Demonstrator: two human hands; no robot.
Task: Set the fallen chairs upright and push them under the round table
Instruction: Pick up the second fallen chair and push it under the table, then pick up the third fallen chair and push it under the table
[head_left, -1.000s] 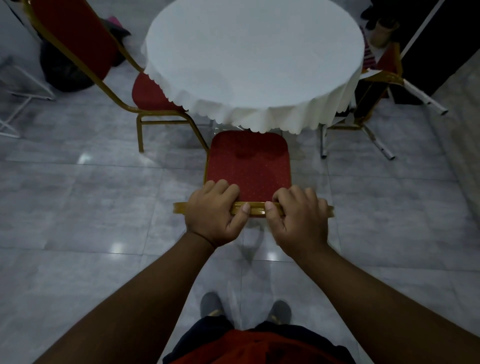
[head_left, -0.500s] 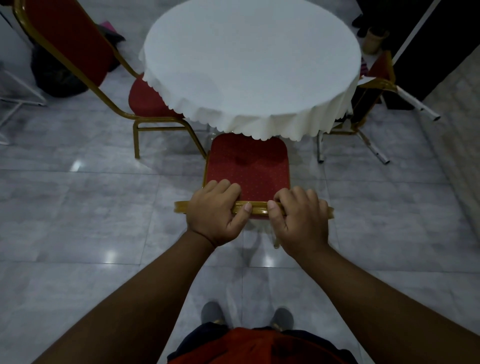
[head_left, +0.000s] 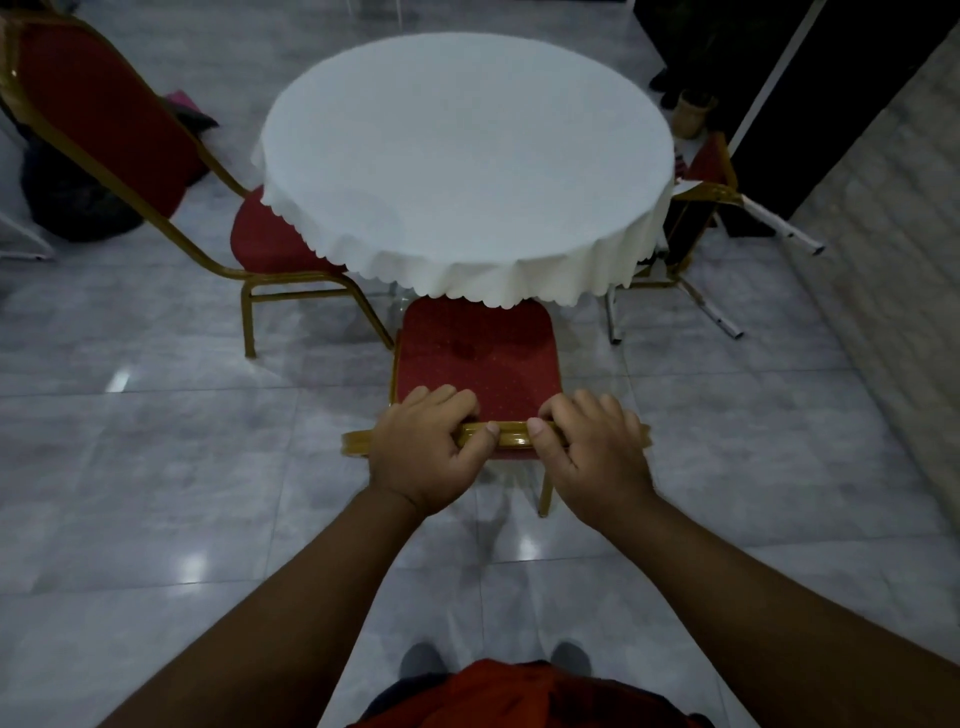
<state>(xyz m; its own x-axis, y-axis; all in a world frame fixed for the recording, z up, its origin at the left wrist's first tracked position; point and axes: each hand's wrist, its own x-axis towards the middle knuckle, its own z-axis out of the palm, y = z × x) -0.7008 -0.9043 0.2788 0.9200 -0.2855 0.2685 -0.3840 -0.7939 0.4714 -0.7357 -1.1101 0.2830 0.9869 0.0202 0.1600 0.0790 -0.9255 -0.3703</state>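
A round table (head_left: 467, 171) under a white scalloped cloth stands ahead. Directly before me an upright chair (head_left: 478, 353) with a red seat and gold frame has its front edge tucked under the cloth. My left hand (head_left: 423, 449) and my right hand (head_left: 592, 452) both grip the gold top rail of its backrest, side by side. A second red chair (head_left: 104, 119) stands upright at the left, its seat partly under the table. A third red and gold chair (head_left: 701, 182) shows at the table's right, mostly hidden by the cloth.
Grey glossy floor tiles surround the table. A dark bag (head_left: 72, 202) lies at far left behind the left chair. White metal legs (head_left: 722, 322) and a white tube (head_left: 784, 228) stick out at right, near a dark panel and a pale textured wall (head_left: 893, 270).
The chair in my hands has slid a little forward, its seat reaching further under the cloth. Both hands keep the same grip on the rail.
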